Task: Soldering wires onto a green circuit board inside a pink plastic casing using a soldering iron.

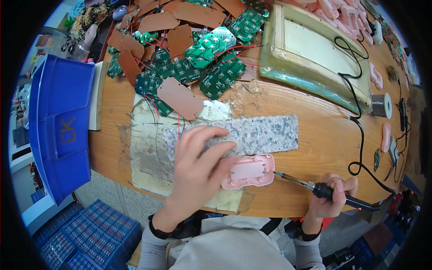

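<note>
A pink plastic shell [271, 173] with a pale rectangular plate [246, 170] inside lies by the bench's near edge. My left hand [196, 158] is over the left end of a speckled stone slab [265, 132], its fingers bent and spread. The side of that hand overlaps the shell's left end; whether it presses on it I cannot tell. In my right hand [333, 198], closed round the black handle, is a soldering iron [294, 179]. Its tip points left, close to the shell's right end.
Green circuit boards [222, 76] with red wires are heaped at the back left. A wooden-framed tray [265, 54] stands at back right. The iron's black cord [358, 135] runs along the right, near a solder spool [381, 106]. A blue bin [60, 130] borders the left.
</note>
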Demonstrator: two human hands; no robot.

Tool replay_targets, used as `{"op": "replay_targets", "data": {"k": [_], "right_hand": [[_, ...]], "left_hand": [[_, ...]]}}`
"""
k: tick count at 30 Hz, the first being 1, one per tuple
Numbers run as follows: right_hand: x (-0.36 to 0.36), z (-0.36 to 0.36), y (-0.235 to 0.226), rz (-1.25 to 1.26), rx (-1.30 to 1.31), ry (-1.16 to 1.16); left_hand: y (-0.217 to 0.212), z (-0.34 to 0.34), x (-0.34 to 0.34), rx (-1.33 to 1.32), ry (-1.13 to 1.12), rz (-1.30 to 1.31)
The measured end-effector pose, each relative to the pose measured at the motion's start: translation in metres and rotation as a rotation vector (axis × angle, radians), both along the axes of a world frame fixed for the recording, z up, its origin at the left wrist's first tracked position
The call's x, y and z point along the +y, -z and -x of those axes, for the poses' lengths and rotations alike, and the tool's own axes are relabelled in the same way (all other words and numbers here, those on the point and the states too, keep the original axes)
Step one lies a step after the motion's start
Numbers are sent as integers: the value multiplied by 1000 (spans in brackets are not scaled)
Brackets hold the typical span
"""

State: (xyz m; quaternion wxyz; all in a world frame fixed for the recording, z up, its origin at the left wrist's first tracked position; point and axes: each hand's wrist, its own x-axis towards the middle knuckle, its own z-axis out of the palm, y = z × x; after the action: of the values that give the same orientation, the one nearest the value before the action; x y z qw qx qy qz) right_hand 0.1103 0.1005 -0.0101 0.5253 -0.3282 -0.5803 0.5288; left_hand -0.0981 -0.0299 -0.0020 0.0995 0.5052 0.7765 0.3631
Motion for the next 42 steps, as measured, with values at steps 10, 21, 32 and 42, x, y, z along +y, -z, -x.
{"op": "replay_targets", "data": {"k": [10,21,32,42], "right_hand": [[1,3,-3,-4,8,-12],[1,3,-1,-14,7,19],[1,2,-1,70,71,42],[1,4,-5,106,49,-4]], "left_hand": [[-22,98,-14,625,135,123],[-17,99,0,174,209,-123],[-32,60,-22,-672,-359,-391],[-37,17,-41,-47,-177,15]]}}
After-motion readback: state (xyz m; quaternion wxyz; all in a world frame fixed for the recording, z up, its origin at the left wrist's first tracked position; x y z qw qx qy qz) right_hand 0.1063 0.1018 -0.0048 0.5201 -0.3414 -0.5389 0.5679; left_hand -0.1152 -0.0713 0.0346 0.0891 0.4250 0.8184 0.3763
